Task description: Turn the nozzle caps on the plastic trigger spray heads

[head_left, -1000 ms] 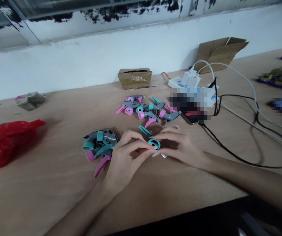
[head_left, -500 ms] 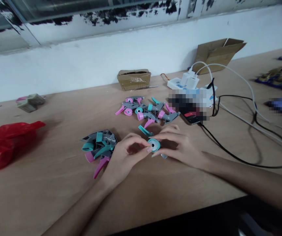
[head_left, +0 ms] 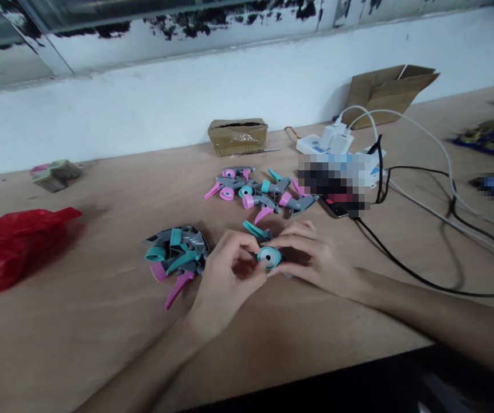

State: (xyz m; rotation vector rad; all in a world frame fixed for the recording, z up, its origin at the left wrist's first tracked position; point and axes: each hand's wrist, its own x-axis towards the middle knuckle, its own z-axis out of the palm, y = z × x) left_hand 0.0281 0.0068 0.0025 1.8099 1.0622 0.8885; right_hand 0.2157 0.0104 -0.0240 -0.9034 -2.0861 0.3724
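Both hands meet over the wooden table point(head_left: 78, 344) on one spray trigger head with a teal round cap point(head_left: 269, 257) and a teal lever sticking out behind it. My left hand point(head_left: 225, 278) pinches the cap's left side with curled fingers. My right hand point(head_left: 315, 258) wraps round the part's body from the right. A heap of grey, teal and pink trigger heads point(head_left: 175, 255) lies just left of my left hand. A second spread of the same parts point(head_left: 257, 192) lies beyond the hands.
A red plastic bag point(head_left: 12, 244) lies at the left edge. A small taped carton point(head_left: 238, 136) and an open cardboard box point(head_left: 386, 92) stand by the wall. A white power strip point(head_left: 333, 143) feeds white and black cables point(head_left: 423, 275) across the right side.
The teal-capped part has turned a little between my fingers and shifted slightly toward me. My left fingers have curled in tighter on the cap. The view has drifted slightly.
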